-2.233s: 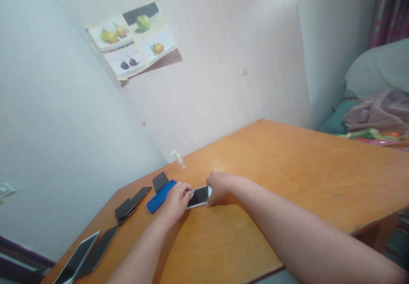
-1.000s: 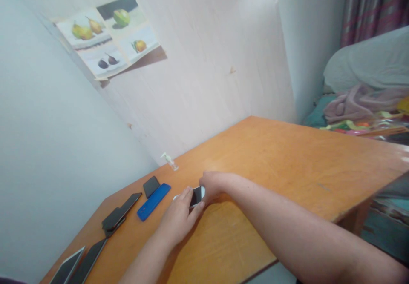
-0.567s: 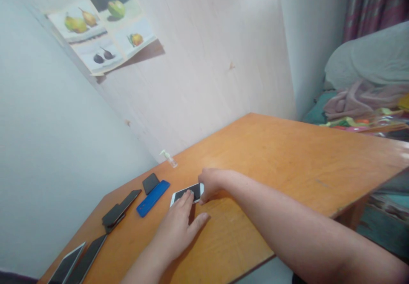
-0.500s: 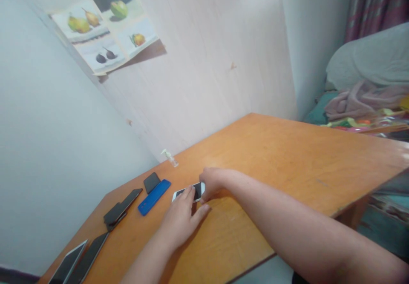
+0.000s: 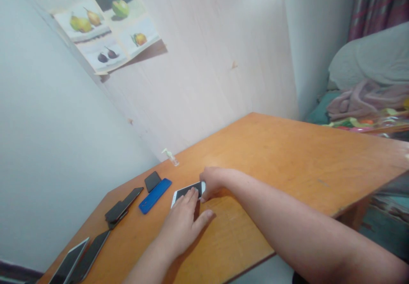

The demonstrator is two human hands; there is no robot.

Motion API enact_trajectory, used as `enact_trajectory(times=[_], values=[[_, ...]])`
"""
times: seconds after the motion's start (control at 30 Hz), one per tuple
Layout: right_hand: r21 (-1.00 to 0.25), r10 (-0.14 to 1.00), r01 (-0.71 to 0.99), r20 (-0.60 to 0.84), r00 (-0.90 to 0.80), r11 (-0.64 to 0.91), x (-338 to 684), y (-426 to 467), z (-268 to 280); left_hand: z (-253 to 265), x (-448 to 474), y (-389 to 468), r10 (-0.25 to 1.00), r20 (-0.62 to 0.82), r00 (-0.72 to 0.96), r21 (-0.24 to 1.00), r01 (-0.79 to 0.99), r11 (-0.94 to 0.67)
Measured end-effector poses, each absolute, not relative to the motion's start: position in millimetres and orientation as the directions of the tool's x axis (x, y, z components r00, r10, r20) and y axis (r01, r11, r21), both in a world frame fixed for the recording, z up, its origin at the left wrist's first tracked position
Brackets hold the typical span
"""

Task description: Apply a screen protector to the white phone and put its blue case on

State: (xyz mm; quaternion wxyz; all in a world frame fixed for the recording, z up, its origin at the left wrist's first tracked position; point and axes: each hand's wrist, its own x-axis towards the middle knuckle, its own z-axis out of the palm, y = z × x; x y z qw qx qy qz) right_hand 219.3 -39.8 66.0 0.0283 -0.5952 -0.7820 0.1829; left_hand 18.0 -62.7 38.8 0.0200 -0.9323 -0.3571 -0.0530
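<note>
A white smartphone (image 5: 183, 190) with a dark screen lies on the wooden table (image 5: 265, 156). My left hand (image 5: 185, 220) rests its outstretched fingers over the phone's near side and screen, the thumb spread away to the right. At the phone's right end, my right hand (image 5: 209, 185) grips it, thumb on the near edge and fingers at the far edge. Part of the phone's lower left is hidden by my left hand. To the left of the hands lie a blue phone (image 5: 155, 196) and a small black phone (image 5: 152, 181) against its far side.
Several dark phones (image 5: 123, 205) lie along the table's left side, some overlapping. A white-framed device (image 5: 70, 260) is at the lower left. A clear pump bottle (image 5: 171, 157) stands near the wall. Fruit pictures (image 5: 110, 30) hang there. Bedding (image 5: 361, 98) is at the right.
My left hand has slid slightly down and toward me over the phone, uncovering more of its screen; its thumb has spread further right. My right hand keeps its grip at the right end.
</note>
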Motion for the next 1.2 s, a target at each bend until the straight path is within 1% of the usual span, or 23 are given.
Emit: enact_trajectory(times=[0.13,0.27,0.33,0.47,0.53,0.67,0.8,0.87,0.93,1.1,1.2], values=[[-0.309,0.936,0.921,-0.18,-0.304,0.239,219.1,-35.2,58.8,42.9,39.8,-44.7,0.651,0.161,0.742,0.045,0.653,-0.756],[-0.32,0.946,0.919,-0.149,-0.288,0.23,221.1,-28.8,52.6,39.4,37.2,-45.8,0.656,0.187,0.731,0.045,0.661,-0.749],[-0.321,0.951,0.921,-0.143,-0.275,0.219,221.8,-29.9,54.7,35.2,25.7,-54.6,0.66,0.17,0.732,0.028,0.665,-0.746],[-0.326,0.941,0.92,-0.18,-0.288,0.219,221.5,-38.4,65.4,30.0,4.5,-71.5,0.671,0.093,0.735,-0.011,0.675,-0.738],[-0.333,0.939,0.918,-0.19,-0.288,0.214,221.3,-40.7,67.9,31.5,4.4,-72.2,0.664,0.082,0.744,-0.014,0.667,-0.745],[-0.323,0.945,0.921,-0.165,-0.283,0.219,221.3,-35.3,59.8,38.8,26.1,-56.7,0.635,0.12,0.763,0.021,0.638,-0.77],[-0.323,0.952,0.923,-0.148,-0.268,0.209,221.5,-27.2,48.2,42.5,44.4,-45.4,0.65,0.182,0.738,0.06,0.651,-0.757],[-0.329,0.956,0.924,-0.145,-0.255,0.196,221.2,-26.2,46.8,42.1,41.8,-50.3,0.647,0.187,0.739,0.066,0.648,-0.759],[-0.339,0.958,0.922,-0.148,-0.247,0.186,220.7,-27.0,48.3,41.1,31.9,-60.4,0.641,0.168,0.749,0.064,0.641,-0.765],[-0.33,0.955,0.925,-0.156,-0.252,0.19,219.6,-30.7,54.9,41.3,8.5,-77.5,0.659,0.065,0.749,0.037,0.658,-0.752],[-0.336,0.956,0.921,-0.144,-0.256,0.196,220.1,-31.0,54.2,44.7,17.8,-70.3,0.634,0.101,0.767,0.041,0.633,-0.773]])
